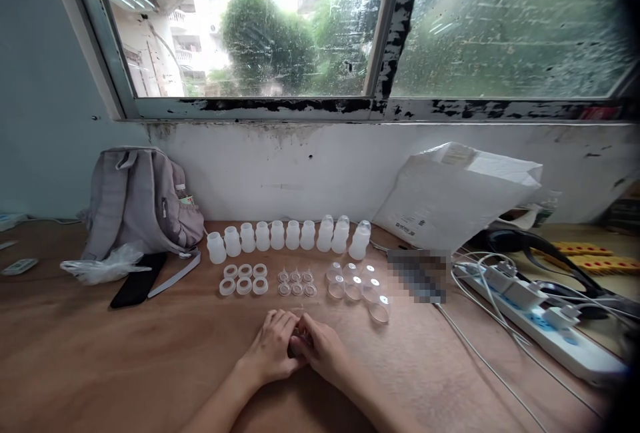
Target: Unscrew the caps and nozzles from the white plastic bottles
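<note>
My left hand [275,346] and my right hand [323,346] meet over the table in front of me, fingers curled together around something small. What they grip is mostly hidden by the fingers; only a faint clear edge shows above them. Just beyond lie several clear silicone bottle nipples [297,290] in two rows. To their left, white screw rings [244,286] are laid out in two rows. Clear dome caps [353,290] stand to the right, with one cap [380,311] nearest my right hand. Behind is a row of frosted baby bottles [277,236]; the three rightmost, including one [360,241], have domed tops.
A grey backpack [135,200], a crumpled plastic bag [105,265] and a black phone-like slab [137,283] occupy the left. On the right are a white mailing bag [450,193], a blurred-out patch [419,275], headphones [540,253] and a power strip [575,346] with trailing cables.
</note>
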A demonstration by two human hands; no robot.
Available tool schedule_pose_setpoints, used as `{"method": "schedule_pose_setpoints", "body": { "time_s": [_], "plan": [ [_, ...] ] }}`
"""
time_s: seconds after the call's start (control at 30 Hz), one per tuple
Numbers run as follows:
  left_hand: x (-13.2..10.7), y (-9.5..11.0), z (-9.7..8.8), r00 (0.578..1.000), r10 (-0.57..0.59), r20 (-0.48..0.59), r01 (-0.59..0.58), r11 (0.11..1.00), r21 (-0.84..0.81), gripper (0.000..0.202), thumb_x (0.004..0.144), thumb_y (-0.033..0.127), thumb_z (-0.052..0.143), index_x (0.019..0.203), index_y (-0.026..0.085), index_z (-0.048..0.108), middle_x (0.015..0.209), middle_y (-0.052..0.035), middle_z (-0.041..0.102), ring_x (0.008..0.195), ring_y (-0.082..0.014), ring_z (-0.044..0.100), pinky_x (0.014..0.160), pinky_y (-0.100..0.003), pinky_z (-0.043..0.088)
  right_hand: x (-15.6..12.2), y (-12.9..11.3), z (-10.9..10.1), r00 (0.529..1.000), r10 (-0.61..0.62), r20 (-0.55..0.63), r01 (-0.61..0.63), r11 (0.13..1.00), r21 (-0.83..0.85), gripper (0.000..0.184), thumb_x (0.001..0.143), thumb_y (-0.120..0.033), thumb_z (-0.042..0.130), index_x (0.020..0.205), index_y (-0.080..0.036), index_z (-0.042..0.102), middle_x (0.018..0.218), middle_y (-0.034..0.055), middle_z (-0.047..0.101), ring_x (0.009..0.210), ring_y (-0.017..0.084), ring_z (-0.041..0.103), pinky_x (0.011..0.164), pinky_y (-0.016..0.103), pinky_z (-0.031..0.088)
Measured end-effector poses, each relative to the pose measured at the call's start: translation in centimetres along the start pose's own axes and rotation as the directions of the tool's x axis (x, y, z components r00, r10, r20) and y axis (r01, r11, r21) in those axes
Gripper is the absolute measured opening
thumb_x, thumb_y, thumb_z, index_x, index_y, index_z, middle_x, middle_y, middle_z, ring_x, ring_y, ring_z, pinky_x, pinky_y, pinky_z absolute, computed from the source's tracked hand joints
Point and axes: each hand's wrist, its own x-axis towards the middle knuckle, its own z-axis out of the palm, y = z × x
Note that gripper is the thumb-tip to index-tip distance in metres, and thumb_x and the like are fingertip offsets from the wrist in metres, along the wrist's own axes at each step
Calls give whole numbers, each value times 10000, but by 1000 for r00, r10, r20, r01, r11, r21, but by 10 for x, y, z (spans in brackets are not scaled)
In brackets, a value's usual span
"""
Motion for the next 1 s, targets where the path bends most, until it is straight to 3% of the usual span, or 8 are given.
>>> {"method": "schedule_pose_setpoints", "body": {
  "time_s": [0.37,0.57,0.67,0.8,1.0],
  "plan": [
    [1,-2,2,999,-2,37,2,1000,16,210,615,233,570,792,183,468,828,-11,532,781,-173,443,737,-306,324,-1,4,6,999,7,-39,-6,1000,2,154,779,-252,454,648,-195,398,605,-24,498,536,99,424,504,198,292],
    [4,-1,-4,1000,-11,23,13,996,-89,257,654,292,585,881,201,505,867,-14,536,810,-172,460,747,-302,330,3,2,3,992,88,-89,-65,969,238,222,767,-319,486,622,-183,388,569,-38,428,524,85,375,499,198,293],
    [5,-1,-7,999,-34,10,35,991,-128,296,656,334,601,912,213,515,883,-17,531,825,-174,463,754,-301,341,6,2,2,975,203,-87,-143,880,452,281,733,-362,534,595,-182,367,540,-55,382,498,72,351,466,189,288],
    [6,-1,-9,998,-69,-5,67,989,-131,307,648,359,615,912,226,529,868,-17,523,811,-179,463,741,-306,357,8,3,4,952,304,45,-247,670,700,311,708,-427,550,640,-195,354,510,-80,366,388,44,302,354,172,224],
    [3,-3,-10,997,-57,-45,53,994,-96,297,662,378,598,904,217,538,843,-24,520,783,-181,466,723,-313,369,9,-3,2,932,331,145,-287,434,854,328,681,-445,581,665,-203,361,449,-100,349,345,39,289,317,156,230]
  ]
}}
